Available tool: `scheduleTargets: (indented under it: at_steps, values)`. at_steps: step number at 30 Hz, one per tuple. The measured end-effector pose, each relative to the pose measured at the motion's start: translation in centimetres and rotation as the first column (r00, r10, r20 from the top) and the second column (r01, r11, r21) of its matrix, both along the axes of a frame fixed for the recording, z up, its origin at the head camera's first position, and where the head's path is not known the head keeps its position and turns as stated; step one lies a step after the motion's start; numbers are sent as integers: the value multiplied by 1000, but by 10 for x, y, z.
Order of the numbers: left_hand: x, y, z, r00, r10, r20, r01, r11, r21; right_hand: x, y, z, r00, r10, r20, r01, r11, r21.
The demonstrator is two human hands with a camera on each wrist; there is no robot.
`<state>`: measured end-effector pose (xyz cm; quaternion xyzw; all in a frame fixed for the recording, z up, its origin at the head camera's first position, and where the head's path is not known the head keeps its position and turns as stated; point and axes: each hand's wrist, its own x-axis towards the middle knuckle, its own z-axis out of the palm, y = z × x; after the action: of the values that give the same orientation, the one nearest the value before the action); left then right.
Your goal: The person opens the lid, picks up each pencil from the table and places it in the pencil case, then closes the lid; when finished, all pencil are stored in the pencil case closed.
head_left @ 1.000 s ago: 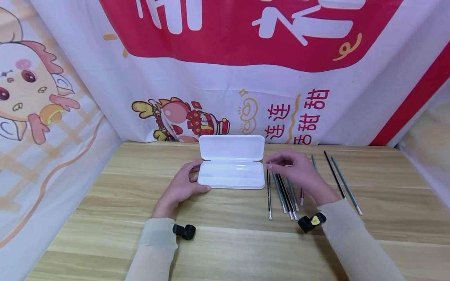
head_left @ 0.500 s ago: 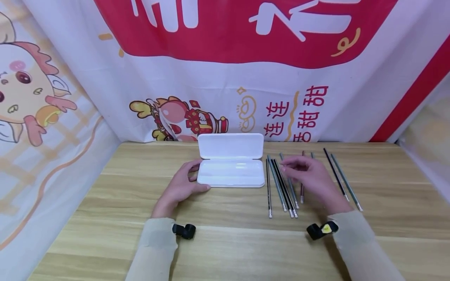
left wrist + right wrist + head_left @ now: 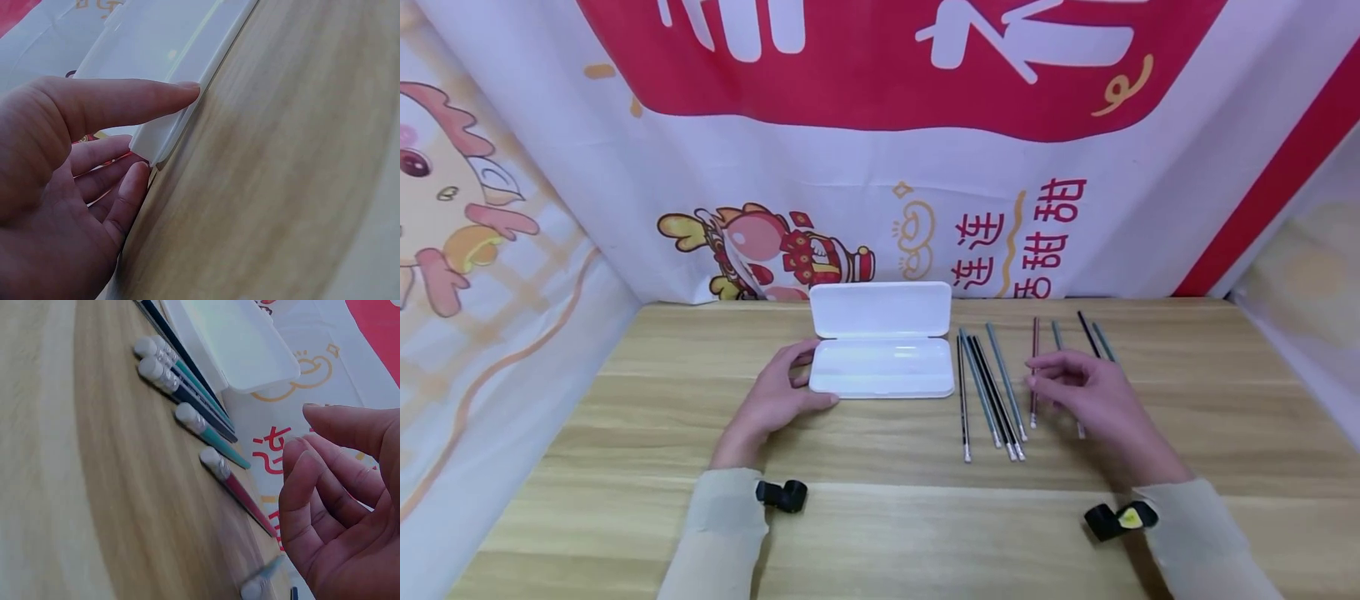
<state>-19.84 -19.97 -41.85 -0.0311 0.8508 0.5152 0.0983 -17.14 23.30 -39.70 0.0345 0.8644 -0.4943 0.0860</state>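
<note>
A white pencil case (image 3: 882, 368) lies with its lid up on the wooden table. My left hand (image 3: 772, 392) holds its left end, thumb on the front edge and fingers around the side. In the left wrist view the thumb (image 3: 125, 103) presses the case's rim. My right hand (image 3: 1086, 392) hovers over the pencils to the right, thumb and fingers apart with nothing between them. Its fingertips overlap a dark red pencil (image 3: 1035, 333) in the head view. A teal pencil (image 3: 1057, 333) is partly hidden behind this hand.
Beside the case lie a dark pencil (image 3: 963, 400), a teal pencil (image 3: 977, 383), two black pencils (image 3: 996, 400) and another teal pencil (image 3: 1006, 379), erasers toward me. Farther right are a black pencil (image 3: 1087, 333) and a teal pencil (image 3: 1103, 340). A printed cloth (image 3: 850, 183) hangs behind the table.
My right hand has moved rightward, from the leftmost pencil near the case across the group to the dark red one. The left hand keeps its place on the case.
</note>
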Motion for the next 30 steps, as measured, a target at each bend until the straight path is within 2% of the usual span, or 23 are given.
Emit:
scheduleTargets:
  at_steps: [5,11,15,23,30]
  values:
    - [1,-3,0,1000,8,12,-8,1000,0,9,13,0,1000,-2,-21,2,1000,26]
    - [0,-2,0,1000,9,14,-9,1000,-1,19,34,-5,1000,-30,2,30,998,57]
    - [-2,-1,0,1000,4,13,-4,1000,-8,25,51,-10,997,-69,19,67,995,71]
    - [-2,0,3,1000,7,16,-7,1000,-12,34,82,-15,989,-142,-30,144,985,93]
    - [-1,0,2,1000,4,13,-4,1000,-2,40,105,-21,983,-182,8,180,976,120]
